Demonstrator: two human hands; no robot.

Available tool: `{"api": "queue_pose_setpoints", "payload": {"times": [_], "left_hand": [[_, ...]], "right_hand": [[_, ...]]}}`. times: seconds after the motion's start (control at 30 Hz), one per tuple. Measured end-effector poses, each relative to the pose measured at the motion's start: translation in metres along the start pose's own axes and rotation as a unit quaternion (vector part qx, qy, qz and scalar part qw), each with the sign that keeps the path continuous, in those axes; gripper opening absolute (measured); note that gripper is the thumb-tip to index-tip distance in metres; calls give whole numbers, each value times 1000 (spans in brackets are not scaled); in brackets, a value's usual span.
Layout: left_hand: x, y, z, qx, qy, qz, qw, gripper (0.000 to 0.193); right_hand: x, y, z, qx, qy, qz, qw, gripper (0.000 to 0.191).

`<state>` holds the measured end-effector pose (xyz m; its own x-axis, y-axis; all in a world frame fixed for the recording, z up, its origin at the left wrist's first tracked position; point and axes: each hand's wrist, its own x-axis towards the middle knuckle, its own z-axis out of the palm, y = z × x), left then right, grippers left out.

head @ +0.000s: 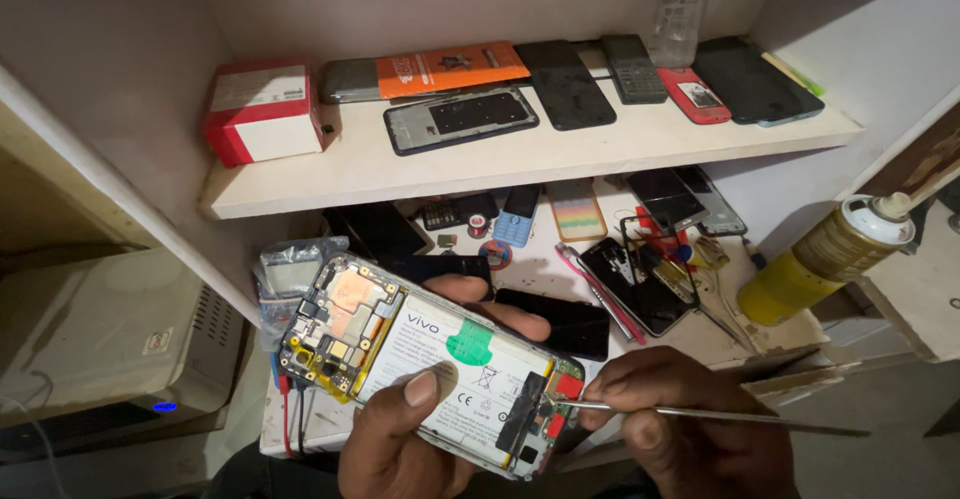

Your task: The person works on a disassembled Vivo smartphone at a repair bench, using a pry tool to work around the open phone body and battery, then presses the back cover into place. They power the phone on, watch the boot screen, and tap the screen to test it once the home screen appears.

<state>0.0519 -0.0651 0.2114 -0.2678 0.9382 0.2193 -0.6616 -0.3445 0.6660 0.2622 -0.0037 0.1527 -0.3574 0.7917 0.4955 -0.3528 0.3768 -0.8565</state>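
My left hand point(400, 439) grips an opened smartphone point(420, 359) from below, thumb pressed on its white battery and fingers curled over the far edge. The phone's back cover is off, showing a circuit board at the left end and a green sticker on the battery. My right hand point(690, 429) pinches thin metal tweezers point(720, 414), their tip touching the phone's lower end beside a red part and black tape.
A low white bench point(560, 269) carries several phones, loose tools and a pink-handled tool point(600, 294). The shelf above point(520, 159) bears a red-and-white box point(262, 111), an orange package, more phones and a clear bottle. A yellow spray can point(825, 259) lies at right, a white device point(100, 329) at left.
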Motion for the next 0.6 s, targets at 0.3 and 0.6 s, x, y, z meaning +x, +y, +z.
{"api": "queue_pose_setpoints", "payload": {"times": [0.3,0.6], "left_hand": [[0,2,3,-9,8,-16,1000,71],[1,2,4,2,9,-28,1000,73]], "right_hand": [[4,-6,-3,42,-28,5,999,23],[12,-7,-3,63,-51,35,996,26]]}}
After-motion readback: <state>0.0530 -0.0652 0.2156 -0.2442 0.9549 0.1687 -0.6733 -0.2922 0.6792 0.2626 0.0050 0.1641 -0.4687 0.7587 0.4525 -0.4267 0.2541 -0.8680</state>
